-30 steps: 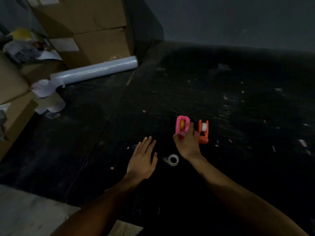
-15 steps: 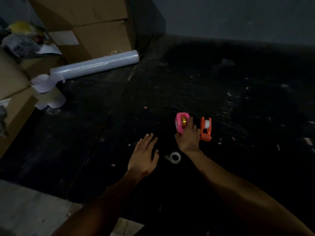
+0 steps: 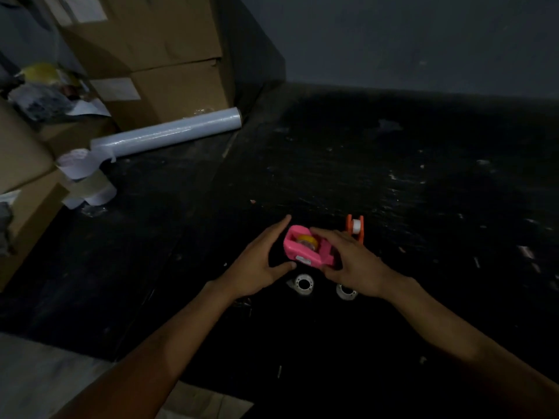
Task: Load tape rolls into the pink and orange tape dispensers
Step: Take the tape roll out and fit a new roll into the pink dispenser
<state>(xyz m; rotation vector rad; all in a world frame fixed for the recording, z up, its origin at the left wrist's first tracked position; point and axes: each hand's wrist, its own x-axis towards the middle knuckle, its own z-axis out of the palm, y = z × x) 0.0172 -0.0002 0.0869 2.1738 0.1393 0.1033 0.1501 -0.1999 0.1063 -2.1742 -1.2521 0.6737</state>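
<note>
The pink tape dispenser [image 3: 305, 251] lies tipped toward me with a yellowish tape roll [image 3: 307, 241] inside it. My right hand [image 3: 351, 261] grips its right end, fingers over the top. My left hand [image 3: 260, 258] is spread beside its left side, thumb near its lower corner. The orange dispenser [image 3: 355, 226] stands just behind, holding a white roll. Two loose white tape rolls, one [image 3: 303, 283] and another [image 3: 346, 291], lie on the dark surface below my hands.
Stacked cardboard boxes [image 3: 169, 65] fill the back left. A long roll of clear film [image 3: 169, 133] lies in front of them, with smaller rolls and paper [image 3: 87, 179] at its left end. A grey wall [image 3: 423, 40] closes the back.
My right hand has lifted the pink dispenser off its spot and tipped it toward me. My left hand has risen from the surface to the dispenser's left side. A second loose roll now shows.
</note>
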